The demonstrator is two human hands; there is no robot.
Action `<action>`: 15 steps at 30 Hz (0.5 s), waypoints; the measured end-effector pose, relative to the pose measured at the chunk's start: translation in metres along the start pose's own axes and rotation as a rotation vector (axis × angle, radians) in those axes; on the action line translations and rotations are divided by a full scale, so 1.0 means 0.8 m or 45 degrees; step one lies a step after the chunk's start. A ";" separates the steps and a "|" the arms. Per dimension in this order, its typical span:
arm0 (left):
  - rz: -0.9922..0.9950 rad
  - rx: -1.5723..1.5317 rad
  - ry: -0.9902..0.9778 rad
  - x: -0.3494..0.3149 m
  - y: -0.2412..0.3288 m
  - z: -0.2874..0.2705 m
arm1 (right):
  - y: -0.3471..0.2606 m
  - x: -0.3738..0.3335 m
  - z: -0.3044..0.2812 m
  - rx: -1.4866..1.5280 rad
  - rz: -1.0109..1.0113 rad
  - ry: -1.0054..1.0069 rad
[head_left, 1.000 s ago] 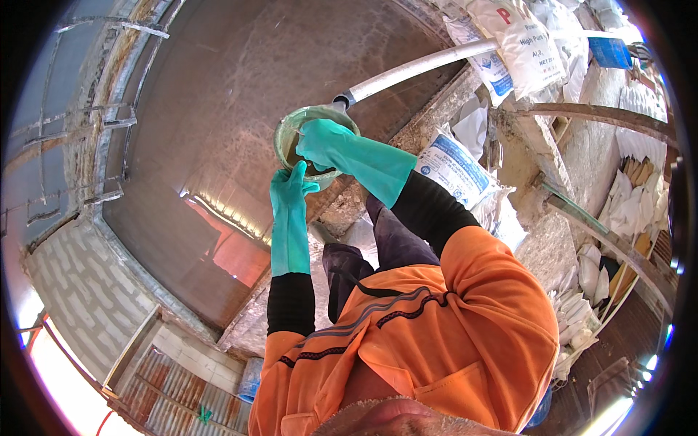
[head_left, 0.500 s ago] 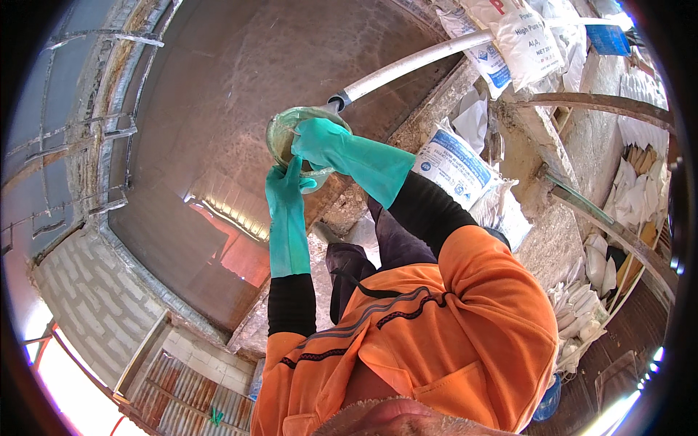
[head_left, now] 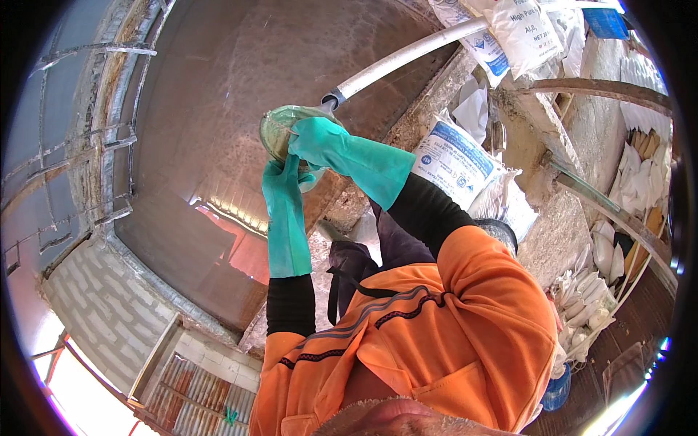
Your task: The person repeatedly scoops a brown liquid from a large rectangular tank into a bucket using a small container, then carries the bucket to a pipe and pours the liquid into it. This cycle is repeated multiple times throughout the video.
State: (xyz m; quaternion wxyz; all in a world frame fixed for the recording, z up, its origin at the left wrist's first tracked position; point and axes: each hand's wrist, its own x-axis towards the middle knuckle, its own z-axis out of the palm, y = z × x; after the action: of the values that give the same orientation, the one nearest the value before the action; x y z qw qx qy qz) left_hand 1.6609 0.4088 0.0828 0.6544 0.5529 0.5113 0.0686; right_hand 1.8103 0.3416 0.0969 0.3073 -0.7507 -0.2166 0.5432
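Observation:
A round, clear greenish scoop bowl [head_left: 275, 129] sits on the end of a long white pole [head_left: 407, 57], held out over a tank of brown liquid [head_left: 218, 109]. My right hand [head_left: 320, 142], in a green rubber glove, is clasped over the bowl's near side. My left hand [head_left: 282, 182], gloved the same, presses up against the bowl's underside with its fingers pointing upward. What is inside the bowl cannot be made out.
The tank's concrete rim [head_left: 407, 123] runs under my arms. White printed sacks [head_left: 454, 156] lie along it, with more [head_left: 509, 29] stacked behind. A rusty metal bar [head_left: 603, 87] crosses on the right. A grey block wall [head_left: 94, 305] borders the tank on the left.
Both hands and the scoop bowl have drifted slightly left in the view. The grips look unchanged.

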 end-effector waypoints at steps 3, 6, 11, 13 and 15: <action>0.010 0.023 0.021 0.002 0.003 0.007 | 0.006 0.001 -0.001 0.049 -0.017 0.026; 0.029 0.156 0.058 0.007 -0.001 0.004 | 0.002 -0.005 -0.007 0.083 -0.009 0.022; 0.003 0.227 0.064 -0.007 0.031 0.027 | 0.012 -0.009 -0.012 0.114 -0.086 0.128; 0.016 0.256 0.079 -0.009 0.038 0.033 | 0.013 -0.013 -0.017 0.085 -0.116 0.140; 0.043 0.350 0.103 -0.012 0.044 0.038 | 0.014 -0.016 -0.019 0.120 -0.106 0.152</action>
State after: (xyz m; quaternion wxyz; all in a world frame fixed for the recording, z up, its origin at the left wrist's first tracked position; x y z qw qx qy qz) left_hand 1.6957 0.3958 0.1120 0.5500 0.6427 0.5325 0.0311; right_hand 1.8208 0.3214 0.1011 0.3770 -0.7567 -0.2032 0.4939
